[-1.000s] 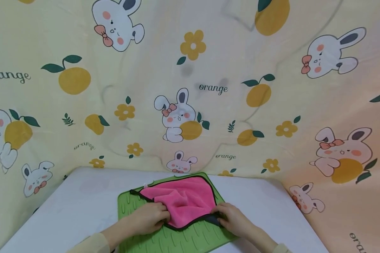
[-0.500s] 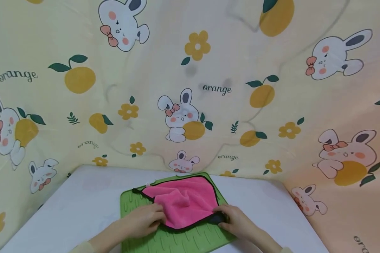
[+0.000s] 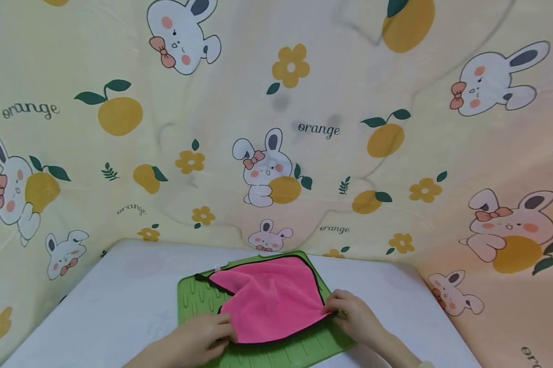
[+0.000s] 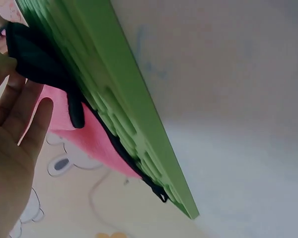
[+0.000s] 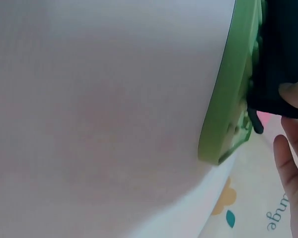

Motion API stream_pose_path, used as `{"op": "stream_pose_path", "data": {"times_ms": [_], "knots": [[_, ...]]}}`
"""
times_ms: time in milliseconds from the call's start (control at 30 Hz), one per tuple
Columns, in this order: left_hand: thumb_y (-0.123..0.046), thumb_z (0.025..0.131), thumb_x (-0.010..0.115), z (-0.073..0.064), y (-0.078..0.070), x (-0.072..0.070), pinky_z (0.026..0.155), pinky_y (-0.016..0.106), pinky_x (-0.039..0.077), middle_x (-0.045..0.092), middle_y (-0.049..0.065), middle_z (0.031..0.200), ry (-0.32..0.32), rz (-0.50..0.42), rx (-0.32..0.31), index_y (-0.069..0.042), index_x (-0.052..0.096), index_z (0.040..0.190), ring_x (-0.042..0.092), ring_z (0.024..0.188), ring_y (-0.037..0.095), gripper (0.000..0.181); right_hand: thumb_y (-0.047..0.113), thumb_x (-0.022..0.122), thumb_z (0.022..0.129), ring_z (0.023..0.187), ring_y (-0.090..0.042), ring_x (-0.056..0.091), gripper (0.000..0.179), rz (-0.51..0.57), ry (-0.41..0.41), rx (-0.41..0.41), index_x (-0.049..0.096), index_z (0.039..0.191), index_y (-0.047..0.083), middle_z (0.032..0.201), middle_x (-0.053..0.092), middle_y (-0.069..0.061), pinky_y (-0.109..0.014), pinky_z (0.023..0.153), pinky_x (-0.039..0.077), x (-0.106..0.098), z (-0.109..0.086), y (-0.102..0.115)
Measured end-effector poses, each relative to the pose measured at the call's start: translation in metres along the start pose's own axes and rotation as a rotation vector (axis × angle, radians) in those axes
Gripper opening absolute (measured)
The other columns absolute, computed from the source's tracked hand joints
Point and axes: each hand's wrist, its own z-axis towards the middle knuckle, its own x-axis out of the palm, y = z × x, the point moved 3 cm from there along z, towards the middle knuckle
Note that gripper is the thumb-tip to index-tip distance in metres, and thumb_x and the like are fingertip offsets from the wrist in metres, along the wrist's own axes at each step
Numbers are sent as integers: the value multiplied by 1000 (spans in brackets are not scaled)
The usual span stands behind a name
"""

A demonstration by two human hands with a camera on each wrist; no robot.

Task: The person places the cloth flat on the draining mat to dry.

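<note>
Pinching a pink cloth (image 3: 271, 301) with black trim, the left hand (image 3: 204, 332) clamps its near left corner, the right hand (image 3: 356, 314) its near right. The cloth lies over a ribbed green mat (image 3: 191, 296), hiding its middle, on a white table (image 3: 119, 296) before a curtain (image 3: 216, 107) printed with rabbits and oranges. The left forearm covers part of the mat, whose near edge is cut off; both wrist views crop the hands.

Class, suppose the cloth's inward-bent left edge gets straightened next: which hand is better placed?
Probably the left hand. It pinches the pink cloth at its near-left corner, close to that inward bend, while the right hand holds the near-right corner, across the cloth.
</note>
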Motion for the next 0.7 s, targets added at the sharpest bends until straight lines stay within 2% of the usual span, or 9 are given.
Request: {"op": "stream_pose_path", "data": {"times_ms": [100, 233, 367, 467, 533, 700], "knots": [[-5, 96, 72, 2, -7, 5, 71, 7, 46, 63, -12, 98, 9, -23, 56, -19, 73, 105, 57, 82, -6, 17, -19, 81, 62, 90, -7, 63, 52, -54, 15, 14, 77, 89, 25, 95, 63, 15, -31, 76, 58, -3, -3, -1], [0, 90, 75, 3, -16, 16, 69, 1, 41, 63, -10, 94, -20, -26, 150, -17, 73, 102, 54, 79, -9, 21, -18, 80, 66, 91, -8, 61, 50, -66, 84, 23, 78, 89, 27, 96, 63, 15, -32, 77, 58, -6, -7, -2], [-6, 93, 72, 1, -21, 27, 72, 0, 41, 63, -8, 95, -10, -64, 169, -17, 72, 104, 54, 84, -11, 15, -12, 81, 73, 95, -9, 60, 45, -50, 194, 36, 77, 94, 28, 100, 63, 15, -33, 80, 57, -6, -12, -3], [-15, 98, 66, 0, -24, 32, 76, 1, 42, 63, -8, 97, -2, -71, 173, -17, 72, 105, 55, 89, -10, 9, -4, 81, 77, 98, -9, 60, 40, -43, 247, 45, 76, 98, 29, 104, 62, 15, -33, 82, 57, -6, -17, -2], [-18, 99, 65, -1, -24, 33, 77, 2, 42, 63, -8, 98, -2, -62, 174, -17, 72, 105, 55, 90, -9, 10, 0, 82, 78, 100, -8, 59, 37, -31, 261, 36, 75, 100, 29, 107, 62, 15, -32, 83, 57, -5, -20, -1], [-18, 98, 66, -3, -22, 32, 78, 2, 42, 64, -9, 96, -19, -26, 202, -17, 73, 105, 56, 89, -9, 10, 7, 85, 83, 100, -8, 60, 28, -7, 236, -74, 76, 102, 27, 109, 64, 13, -30, 81, 57, -4, -25, 3]]}}
